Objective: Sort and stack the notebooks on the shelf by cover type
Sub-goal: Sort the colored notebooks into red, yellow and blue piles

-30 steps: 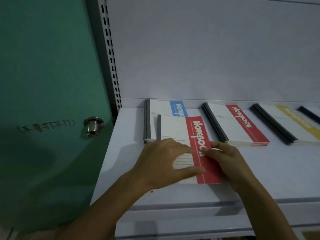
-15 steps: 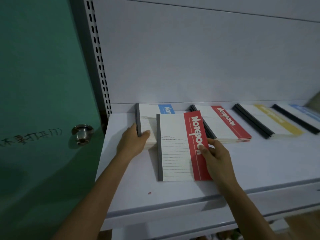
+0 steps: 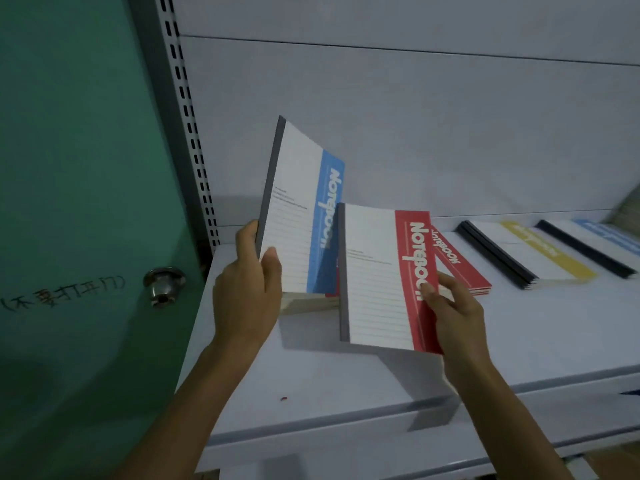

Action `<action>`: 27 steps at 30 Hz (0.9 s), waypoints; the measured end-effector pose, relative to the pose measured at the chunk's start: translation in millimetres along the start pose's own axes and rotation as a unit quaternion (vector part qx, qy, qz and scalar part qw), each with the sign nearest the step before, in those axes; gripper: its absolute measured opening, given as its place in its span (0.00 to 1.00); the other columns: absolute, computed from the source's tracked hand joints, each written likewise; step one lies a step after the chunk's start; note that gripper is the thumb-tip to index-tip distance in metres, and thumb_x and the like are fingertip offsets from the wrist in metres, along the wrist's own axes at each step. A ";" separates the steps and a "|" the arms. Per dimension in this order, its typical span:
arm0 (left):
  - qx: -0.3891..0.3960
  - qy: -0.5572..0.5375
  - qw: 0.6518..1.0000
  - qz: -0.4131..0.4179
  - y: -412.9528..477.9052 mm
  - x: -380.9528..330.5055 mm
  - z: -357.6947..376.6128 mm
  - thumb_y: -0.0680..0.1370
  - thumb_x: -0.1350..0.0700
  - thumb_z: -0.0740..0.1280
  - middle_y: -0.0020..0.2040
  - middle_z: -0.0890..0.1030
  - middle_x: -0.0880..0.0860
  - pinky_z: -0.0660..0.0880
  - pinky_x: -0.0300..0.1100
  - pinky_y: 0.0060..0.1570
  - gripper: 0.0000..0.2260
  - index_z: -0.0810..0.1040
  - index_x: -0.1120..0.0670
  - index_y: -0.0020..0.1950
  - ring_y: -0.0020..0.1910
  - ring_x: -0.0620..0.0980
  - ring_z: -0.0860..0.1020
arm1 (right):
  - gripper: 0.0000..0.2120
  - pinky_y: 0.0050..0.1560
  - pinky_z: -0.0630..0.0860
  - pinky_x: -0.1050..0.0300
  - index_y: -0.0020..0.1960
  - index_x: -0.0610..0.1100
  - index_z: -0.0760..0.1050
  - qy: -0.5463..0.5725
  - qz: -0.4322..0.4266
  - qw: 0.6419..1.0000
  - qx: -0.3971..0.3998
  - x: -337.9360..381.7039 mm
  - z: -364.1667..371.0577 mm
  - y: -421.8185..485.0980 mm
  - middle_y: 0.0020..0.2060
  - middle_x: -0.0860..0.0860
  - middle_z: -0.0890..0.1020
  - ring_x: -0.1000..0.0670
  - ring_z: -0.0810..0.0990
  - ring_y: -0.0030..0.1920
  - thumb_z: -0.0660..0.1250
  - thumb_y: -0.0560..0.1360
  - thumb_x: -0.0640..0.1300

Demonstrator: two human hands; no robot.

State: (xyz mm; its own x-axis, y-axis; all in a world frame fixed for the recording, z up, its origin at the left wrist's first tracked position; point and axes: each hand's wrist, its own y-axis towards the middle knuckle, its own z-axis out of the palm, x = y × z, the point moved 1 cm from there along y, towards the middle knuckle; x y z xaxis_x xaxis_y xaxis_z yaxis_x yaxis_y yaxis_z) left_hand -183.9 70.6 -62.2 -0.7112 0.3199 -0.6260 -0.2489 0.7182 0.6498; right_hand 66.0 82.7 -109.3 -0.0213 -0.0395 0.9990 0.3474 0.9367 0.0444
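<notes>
Left hand [image 3: 247,292]: fingers clamped on the spine edge of a white, blue-striped, grey-spined notebook [image 3: 298,216], raised and tilted upright above the white metal shelf [image 3: 311,386]. Right hand [image 3: 453,317]: fingers grip the red stripe of a white, grey-spined red-striped notebook [image 3: 381,278], lifted just beside the first. Lying flat on shelf, right side: red-striped stack [image 3: 460,265], yellow-striped stack [image 3: 533,258], blue-striped stack [image 3: 595,237]. Green door [image 3: 69,202] at left.

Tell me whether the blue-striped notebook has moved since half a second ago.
Yes. The blue-striped notebook has been lifted off the white shelf by the left hand and now stands tilted up against the back panel.
</notes>
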 end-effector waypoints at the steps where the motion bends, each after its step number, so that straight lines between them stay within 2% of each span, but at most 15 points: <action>1: 0.005 -0.028 1.000 -0.012 -3.2 -4.3 3.0 0.81 0.57 0.58 0.49 0.80 0.51 0.80 0.51 0.39 0.16 0.65 0.55 0.69 0.41 0.49 0.80 | 0.05 0.40 0.78 0.56 0.53 0.55 0.75 0.006 -0.003 1.000 -0.008 3.8 -7.3 5.4 0.41 0.57 0.84 0.53 0.84 0.40 0.64 0.78 0.48; 3: 0.013 -0.088 0.995 -0.039 -12.2 -11.8 12.8 0.81 0.56 0.60 0.51 0.78 0.44 0.79 0.38 0.43 0.16 0.67 0.54 0.68 0.44 0.36 0.78 | 0.05 0.39 0.77 0.56 0.52 0.55 0.75 0.009 -0.014 1.000 -0.021 11.3 -23.8 17.0 0.41 0.57 0.85 0.53 0.84 0.39 0.65 0.78 0.47; 4: 0.014 -0.120 0.991 -0.060 -17.7 -16.0 19.2 0.80 0.54 0.60 0.52 0.78 0.42 0.79 0.35 0.44 0.16 0.68 0.53 0.68 0.46 0.33 0.78 | 0.06 0.40 0.77 0.55 0.54 0.54 0.76 0.010 -0.019 0.999 -0.029 14.9 -32.7 23.6 0.42 0.55 0.85 0.52 0.84 0.41 0.65 0.78 0.47; 7: 0.012 -0.196 0.973 -0.122 -36.0 -30.7 40.3 0.77 0.48 0.61 0.54 0.80 0.45 0.82 0.47 0.41 0.15 0.70 0.45 0.63 0.51 0.41 0.80 | 0.09 0.38 0.75 0.58 0.58 0.51 0.74 -0.007 -0.035 0.998 -0.056 23.7 -59.3 51.2 0.44 0.56 0.83 0.56 0.82 0.41 0.65 0.78 0.47; 9: -0.011 -0.231 0.960 -0.161 -45.3 -39.7 56.5 0.77 0.48 0.62 0.53 0.80 0.44 0.82 0.44 0.35 0.11 0.69 0.39 0.59 0.49 0.44 0.81 | 0.08 0.39 0.75 0.59 0.57 0.51 0.73 -0.030 -0.049 0.996 -0.065 29.8 -77.9 76.1 0.46 0.55 0.83 0.57 0.81 0.42 0.64 0.78 0.48; 12: -0.073 -0.247 0.940 -0.223 -57.7 -43.2 70.1 0.79 0.54 0.63 0.51 0.81 0.50 0.77 0.38 0.25 0.10 0.70 0.46 0.60 0.42 0.46 0.82 | 0.12 0.41 0.77 0.57 0.61 0.48 0.73 -0.064 -0.057 0.995 -0.057 31.3 -86.0 110.1 0.50 0.51 0.81 0.54 0.81 0.43 0.64 0.79 0.47; 15: -0.099 -0.240 0.931 -0.257 -66.8 -56.0 97.1 0.79 0.55 0.63 0.49 0.80 0.50 0.74 0.36 0.22 0.11 0.70 0.50 0.61 0.39 0.43 0.81 | 0.14 0.48 0.78 0.50 0.63 0.43 0.73 -0.125 -0.054 0.991 -0.010 23.3 -80.4 141.4 0.50 0.50 0.80 0.49 0.81 0.44 0.63 0.79 0.46; 19: -0.090 -0.220 0.929 -0.283 -76.0 -66.7 125.9 0.79 0.56 0.63 0.49 0.80 0.50 0.74 0.37 0.22 0.13 0.70 0.51 0.63 0.37 0.45 0.81 | 0.14 0.50 0.78 0.49 0.62 0.43 0.74 -0.207 -0.078 0.974 0.038 -0.6 -68.4 162.9 0.51 0.47 0.81 0.47 0.81 0.47 0.63 0.79 0.47; 21: -0.070 -0.204 0.935 -0.282 -76.8 -66.4 130.7 0.79 0.56 0.63 0.48 0.80 0.47 0.75 0.37 0.22 0.11 0.70 0.48 0.61 0.37 0.42 0.81 | 0.14 0.51 0.77 0.49 0.62 0.42 0.74 -0.236 -0.093 0.966 0.049 -12.1 -65.5 169.2 0.53 0.47 0.81 0.47 0.80 0.49 0.63 0.79 0.47; 24: -0.030 -0.191 0.939 -0.285 -76.9 -63.5 131.8 0.79 0.54 0.63 0.46 0.81 0.45 0.76 0.38 0.23 0.09 0.71 0.42 0.56 0.38 0.41 0.82 | 0.14 0.54 0.77 0.49 0.62 0.41 0.74 -0.218 -0.084 0.970 0.068 -26.4 -60.8 177.1 0.55 0.47 0.81 0.47 0.80 0.52 0.65 0.78 0.43; 27: -0.012 -0.179 0.939 -0.295 -78.1 -64.0 134.4 0.76 0.50 0.64 0.44 0.82 0.44 0.76 0.39 0.24 0.09 0.71 0.40 0.55 0.38 0.43 0.82 | 0.16 0.55 0.77 0.48 0.64 0.44 0.72 -0.201 -0.057 0.975 0.072 -32.6 -58.1 183.2 0.55 0.49 0.80 0.50 0.79 0.50 0.66 0.77 0.42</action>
State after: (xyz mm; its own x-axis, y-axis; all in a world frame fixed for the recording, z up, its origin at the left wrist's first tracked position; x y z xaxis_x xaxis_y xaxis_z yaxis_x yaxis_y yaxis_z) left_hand -30.6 77.1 -130.9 -0.1796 0.0617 -0.9818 -0.5473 0.8231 0.1518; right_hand 184.8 235.3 -133.3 -0.4283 -0.0338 0.9030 0.1868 0.9744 0.1250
